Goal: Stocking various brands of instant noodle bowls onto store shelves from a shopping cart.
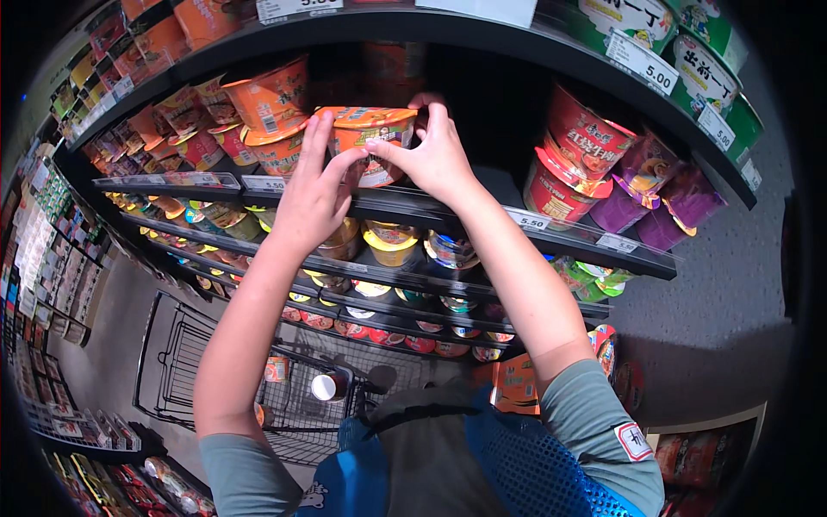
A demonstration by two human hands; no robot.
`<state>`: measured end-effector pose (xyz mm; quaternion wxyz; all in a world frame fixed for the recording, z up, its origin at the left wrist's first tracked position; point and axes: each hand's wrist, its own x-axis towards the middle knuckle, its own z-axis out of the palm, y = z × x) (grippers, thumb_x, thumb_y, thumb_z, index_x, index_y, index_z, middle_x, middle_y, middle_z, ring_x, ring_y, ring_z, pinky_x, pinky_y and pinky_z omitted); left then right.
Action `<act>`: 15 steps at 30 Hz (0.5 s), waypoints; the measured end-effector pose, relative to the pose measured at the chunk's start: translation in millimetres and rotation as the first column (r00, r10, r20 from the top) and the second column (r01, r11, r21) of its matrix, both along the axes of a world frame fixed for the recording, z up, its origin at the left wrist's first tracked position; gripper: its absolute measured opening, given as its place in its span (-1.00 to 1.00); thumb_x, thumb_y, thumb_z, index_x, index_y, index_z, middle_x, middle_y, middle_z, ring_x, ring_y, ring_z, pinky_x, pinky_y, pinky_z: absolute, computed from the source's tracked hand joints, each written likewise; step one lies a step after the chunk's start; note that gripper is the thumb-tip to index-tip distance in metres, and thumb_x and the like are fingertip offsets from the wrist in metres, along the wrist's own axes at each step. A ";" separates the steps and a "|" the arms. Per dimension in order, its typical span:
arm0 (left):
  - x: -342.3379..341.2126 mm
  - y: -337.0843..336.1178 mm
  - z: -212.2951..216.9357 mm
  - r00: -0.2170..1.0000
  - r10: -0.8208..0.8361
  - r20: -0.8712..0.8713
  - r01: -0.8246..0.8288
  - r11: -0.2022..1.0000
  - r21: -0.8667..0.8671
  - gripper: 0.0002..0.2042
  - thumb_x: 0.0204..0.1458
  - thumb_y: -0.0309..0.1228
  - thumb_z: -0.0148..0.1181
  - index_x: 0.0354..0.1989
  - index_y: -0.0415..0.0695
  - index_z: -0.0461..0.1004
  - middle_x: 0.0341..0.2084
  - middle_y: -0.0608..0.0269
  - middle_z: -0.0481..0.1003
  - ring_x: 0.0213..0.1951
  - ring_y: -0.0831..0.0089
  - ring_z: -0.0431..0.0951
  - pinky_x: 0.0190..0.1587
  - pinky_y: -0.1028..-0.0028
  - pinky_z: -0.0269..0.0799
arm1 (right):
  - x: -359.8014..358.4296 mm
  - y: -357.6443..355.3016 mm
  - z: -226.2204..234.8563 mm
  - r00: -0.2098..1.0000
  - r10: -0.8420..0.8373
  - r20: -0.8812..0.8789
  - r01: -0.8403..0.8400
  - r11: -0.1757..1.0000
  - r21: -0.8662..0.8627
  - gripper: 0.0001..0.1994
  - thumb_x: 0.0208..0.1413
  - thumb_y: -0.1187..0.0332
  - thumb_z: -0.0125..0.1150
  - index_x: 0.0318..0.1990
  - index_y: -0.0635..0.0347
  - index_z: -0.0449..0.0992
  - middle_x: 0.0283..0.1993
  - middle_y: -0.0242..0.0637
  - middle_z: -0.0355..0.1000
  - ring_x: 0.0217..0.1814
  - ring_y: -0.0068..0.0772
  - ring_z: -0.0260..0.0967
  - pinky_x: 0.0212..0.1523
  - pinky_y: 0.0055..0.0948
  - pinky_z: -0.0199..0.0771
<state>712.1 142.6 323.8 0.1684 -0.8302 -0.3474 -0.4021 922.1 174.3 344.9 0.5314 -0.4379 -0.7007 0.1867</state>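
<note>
An orange instant noodle bowl (366,129) sits at the front of a black shelf, between my two hands. My left hand (314,194) presses its left side, fingers stretched upward and thumb across the front. On the right side, my right hand (435,155) curls its fingers round the rim, its thumb meeting the left thumb at the bowl's front. The bowl's base is partly covered by my hands. Just left of it stand two stacked orange noodle bowls (269,99). Behind it, another orange bowl (394,60) shows dimly in the shadow.
Red noodle bowls (590,133) and purple ones (693,194) stand to the right, green bowls (706,69) above them. A price rail (392,202) runs along the shelf edge. Lower shelves hold several colourful cups (390,246). A wire shopping cart (185,345) with a white-lidded cup (327,387) stands below left.
</note>
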 end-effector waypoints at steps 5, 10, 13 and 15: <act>-17.2 -26.7 -4.7 0.998 -0.026 0.060 0.039 0.973 -0.226 -0.42 -0.06 -0.58 0.21 0.24 -0.07 0.33 0.45 -0.17 -0.06 0.46 -0.16 0.00 0.41 0.09 0.10 | -10.0 12.5 -6.8 0.994 -0.099 0.052 0.097 0.994 0.043 -0.18 -0.20 0.05 0.63 0.10 0.33 0.27 -0.01 0.04 0.41 0.09 -0.17 0.45 0.12 -0.22 0.49; -117.9 -95.1 -94.5 0.925 0.079 0.371 0.007 0.974 -0.225 -0.63 -0.03 -0.59 0.19 0.02 -0.14 0.48 0.15 -0.03 0.33 0.20 0.07 0.36 0.25 0.23 0.27 | -24.5 4.7 -3.4 0.879 -0.259 0.401 0.234 0.966 0.110 -0.25 -0.19 -0.05 0.56 -0.01 0.44 0.48 -0.03 0.20 0.50 0.05 0.08 0.52 0.04 -0.15 0.53; -218.1 -133.8 -204.7 0.675 0.373 0.637 -0.187 0.921 -0.341 -0.70 0.00 -0.60 0.18 -0.04 -0.20 0.48 -0.11 0.09 0.46 -0.06 0.26 0.48 0.08 0.36 0.37 | -22.2 -17.2 -10.3 0.802 -0.332 0.497 0.138 0.912 0.385 -0.43 0.04 0.17 0.46 0.08 0.40 0.41 0.00 -0.02 0.40 0.05 -0.17 0.42 0.16 -0.31 0.36; -295.4 -162.3 -291.7 0.112 0.534 0.838 -0.036 0.845 -0.534 -0.69 0.06 -0.59 0.15 0.01 -0.22 0.44 -0.16 0.14 0.47 -0.14 0.38 0.48 0.01 0.44 0.40 | -15.0 -38.9 -12.9 0.896 -0.300 0.328 0.171 0.914 0.368 -0.60 0.19 0.40 0.30 0.10 0.45 0.40 0.17 0.00 0.39 0.17 -0.23 0.40 0.26 -0.32 0.32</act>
